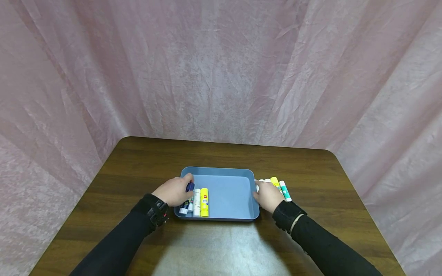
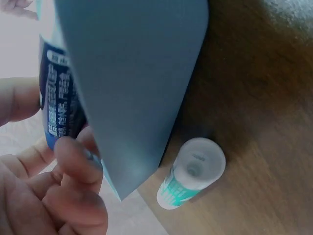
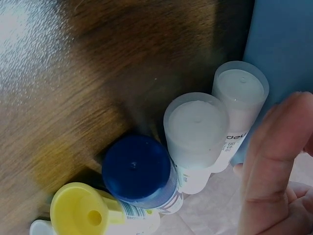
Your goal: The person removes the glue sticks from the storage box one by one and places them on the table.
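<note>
At the left end of the blue tray (image 1: 228,195), my left hand (image 1: 177,190) pinches a dark blue glue stick (image 2: 61,95) between thumb and fingers. Beside it in the tray lie a white glue stick (image 1: 197,203) and a yellow one (image 1: 204,202), with another partly hidden. My right hand (image 1: 268,194) is at the tray's right rim, fingers fairly straight, close to a row of glue sticks. Of that row, the right wrist view shows two with whitish caps (image 3: 195,127), one with a blue cap (image 3: 137,169) and a yellow one (image 3: 80,210).
A teal and white glue stick (image 2: 190,171) is on the table just outside the tray, seen end-on in the left wrist view. Another teal and white one (image 1: 285,191) ends the row at right. Behind the brown wooden table (image 1: 221,149) hangs a pink curtain (image 1: 221,76).
</note>
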Tool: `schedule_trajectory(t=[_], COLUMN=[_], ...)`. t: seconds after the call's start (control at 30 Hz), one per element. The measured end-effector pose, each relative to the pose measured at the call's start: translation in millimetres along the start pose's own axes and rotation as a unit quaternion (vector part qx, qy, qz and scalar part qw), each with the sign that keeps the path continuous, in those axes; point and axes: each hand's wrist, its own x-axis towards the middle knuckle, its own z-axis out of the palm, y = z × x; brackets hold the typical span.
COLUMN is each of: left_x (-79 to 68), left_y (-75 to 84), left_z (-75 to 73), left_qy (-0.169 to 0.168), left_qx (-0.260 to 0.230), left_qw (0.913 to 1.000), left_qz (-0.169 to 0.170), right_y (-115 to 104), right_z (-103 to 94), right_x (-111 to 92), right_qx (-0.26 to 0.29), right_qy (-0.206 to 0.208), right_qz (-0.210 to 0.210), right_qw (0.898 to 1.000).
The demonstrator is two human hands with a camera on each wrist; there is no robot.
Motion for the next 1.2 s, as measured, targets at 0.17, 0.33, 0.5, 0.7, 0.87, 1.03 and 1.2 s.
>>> schedule_trajectory(t=[0.17,0.33,0.5,0.7,0.87,1.03,1.2], left_x=[-0.4,-0.9,-1.6,-2.3,-2.0,-2.9,-3.2], left_y=[0.5,-0.3,-3.0,-5.9,-9.4,-11.6,-14.1], left_z=[-7.3,-13.8,-18.2,-24.0,-28.2,-32.0,-35.4], left_qy=[0.010,0.020,0.033,0.059,0.076,0.091,0.093], left_qx=[-0.018,-0.047,-0.073,-0.085,-0.093,-0.094,-0.089], left_qw=[0.9998,0.9987,0.9967,0.9946,0.9928,0.9913,0.9915], left_qz=[-0.006,-0.010,-0.008,-0.002,0.009,0.016,0.019], right_y=[0.0,-0.2,-1.0,-1.5,-1.8,-2.1,-2.1], right_z=[0.0,0.1,-1.2,-0.6,-0.5,-0.3,-0.4], right_x=[0.3,0.4,-0.8,-1.8,-2.3,-2.1,-2.1], right_qx=[-0.002,-0.006,-0.006,-0.004,-0.005,-0.001,-0.001], right_qy=[-0.001,-0.004,-0.001,0.001,0.000,-0.004,-0.003], right_qz=[0.000,0.004,0.001,0.000,0.001,0.005,0.004], right_qw=[1.000,1.000,1.000,1.000,1.000,1.000,1.000])
